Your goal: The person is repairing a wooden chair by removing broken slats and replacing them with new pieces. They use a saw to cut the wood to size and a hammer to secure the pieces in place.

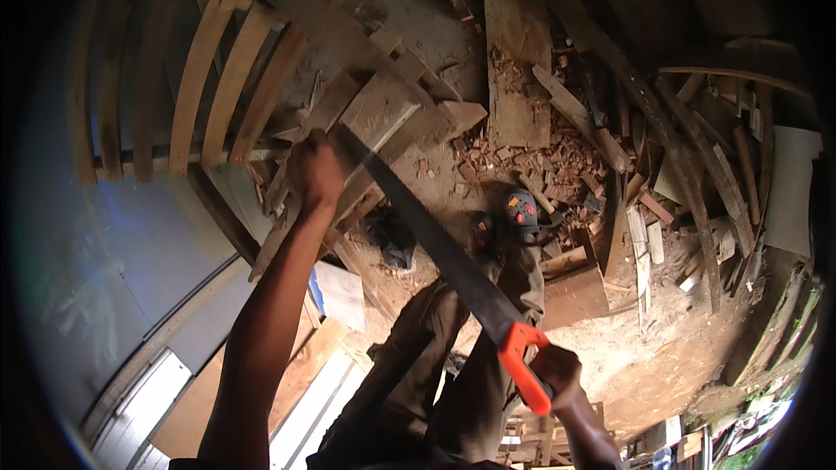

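My right hand is closed round the orange handle of a hand saw. The saw's long dark blade slants up and to the left. Its far end lies at a pale wooden board on a rough wooden bench; whether the teeth are in the wood cannot be made out. Beside the blade's tip, my left hand is closed at the wood's near left edge, and its fingertips are partly hidden.
Slatted wooden framework stands at the far left. Offcuts and chips litter the ground beyond my shoes. Long planks and poles lean in a heap on the right. A dark plastic bag lies below the bench.
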{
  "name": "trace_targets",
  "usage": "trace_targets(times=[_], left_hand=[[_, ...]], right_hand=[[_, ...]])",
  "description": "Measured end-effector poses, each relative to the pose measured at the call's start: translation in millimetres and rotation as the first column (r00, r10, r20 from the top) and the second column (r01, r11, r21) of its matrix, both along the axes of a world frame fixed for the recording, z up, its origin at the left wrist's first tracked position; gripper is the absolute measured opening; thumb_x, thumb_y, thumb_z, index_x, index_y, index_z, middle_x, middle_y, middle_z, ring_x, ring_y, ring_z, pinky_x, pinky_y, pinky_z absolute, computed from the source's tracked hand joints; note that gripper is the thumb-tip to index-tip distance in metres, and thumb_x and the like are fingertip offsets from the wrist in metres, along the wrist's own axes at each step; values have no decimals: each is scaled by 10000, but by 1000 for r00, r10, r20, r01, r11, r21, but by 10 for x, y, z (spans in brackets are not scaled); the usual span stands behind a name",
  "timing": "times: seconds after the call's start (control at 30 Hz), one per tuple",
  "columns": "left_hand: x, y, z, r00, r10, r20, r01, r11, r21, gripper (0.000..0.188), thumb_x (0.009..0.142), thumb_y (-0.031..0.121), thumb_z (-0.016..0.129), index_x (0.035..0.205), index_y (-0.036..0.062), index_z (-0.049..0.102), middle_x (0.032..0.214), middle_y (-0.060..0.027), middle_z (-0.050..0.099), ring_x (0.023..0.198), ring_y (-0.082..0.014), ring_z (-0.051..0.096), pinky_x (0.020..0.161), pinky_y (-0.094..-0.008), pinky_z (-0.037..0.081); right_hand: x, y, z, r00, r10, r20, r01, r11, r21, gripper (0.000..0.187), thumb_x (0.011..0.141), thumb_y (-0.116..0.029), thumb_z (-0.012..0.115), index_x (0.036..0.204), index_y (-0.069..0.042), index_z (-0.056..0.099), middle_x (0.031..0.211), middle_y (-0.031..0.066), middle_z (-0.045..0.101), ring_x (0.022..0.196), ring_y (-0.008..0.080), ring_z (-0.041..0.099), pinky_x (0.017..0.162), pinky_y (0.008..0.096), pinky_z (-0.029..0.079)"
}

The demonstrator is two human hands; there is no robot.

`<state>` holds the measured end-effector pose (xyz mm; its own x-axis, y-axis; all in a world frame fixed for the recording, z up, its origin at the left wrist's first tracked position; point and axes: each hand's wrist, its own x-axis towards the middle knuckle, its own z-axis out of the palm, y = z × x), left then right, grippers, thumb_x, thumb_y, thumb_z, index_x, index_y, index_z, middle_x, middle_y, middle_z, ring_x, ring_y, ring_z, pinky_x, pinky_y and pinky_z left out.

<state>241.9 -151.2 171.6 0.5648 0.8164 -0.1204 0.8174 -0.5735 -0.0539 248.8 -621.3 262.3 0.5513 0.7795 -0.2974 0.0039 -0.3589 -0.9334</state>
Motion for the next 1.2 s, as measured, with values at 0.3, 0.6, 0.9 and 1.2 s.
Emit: trace_targets(times=[0.3, 0.6, 0.9, 1.2], left_hand=[[-9, 87, 89, 975, -222, 15, 223, 967, -121, 322, 860, 302, 682, 995, 10, 698, 1014, -225, 705, 990, -383, 675, 785, -489, 531], [48, 59, 58, 963, 239, 128, -233, 971, -58, 348, 930, 286, 596, 985, -43, 694, 944, -255, 705, 954, -412, 689, 808, -497, 524], [-375, 395, -331, 952, -68, 299, 117, 982, -149, 340, 930, 284, 635, 1177, 52, 617, 1149, -174, 660, 1049, -276, 671, 903, -383, 530], [-163, 169, -94, 970, 5, 244, 5, 999, -37, 338, 933, 256, 582, 963, -75, 640, 920, -294, 677, 881, -443, 660, 757, -541, 473]], right_hand=[[424, 1643, -492, 976, -152, 158, 98, 947, 305, 288, 649, -243, 805, 883, -104, 710, 825, 66, 686, 718, 280, 685, 642, 411, 565], [-36, 12, -174, 990, -69, 126, 51, 989, 138, 101, 661, -124, 786, 685, -109, 690, 614, 59, 625, 543, 255, 641, 523, 381, 527], [566, 2154, -503, 991, -45, 126, 18, 977, 211, 347, 679, -283, 785, 966, -104, 704, 815, 132, 694, 728, 313, 698, 644, 414, 567], [266, 126, -269, 984, 133, 121, -153, 973, 171, 174, 680, -206, 754, 822, -117, 709, 678, 56, 661, 599, 241, 669, 553, 365, 540]])
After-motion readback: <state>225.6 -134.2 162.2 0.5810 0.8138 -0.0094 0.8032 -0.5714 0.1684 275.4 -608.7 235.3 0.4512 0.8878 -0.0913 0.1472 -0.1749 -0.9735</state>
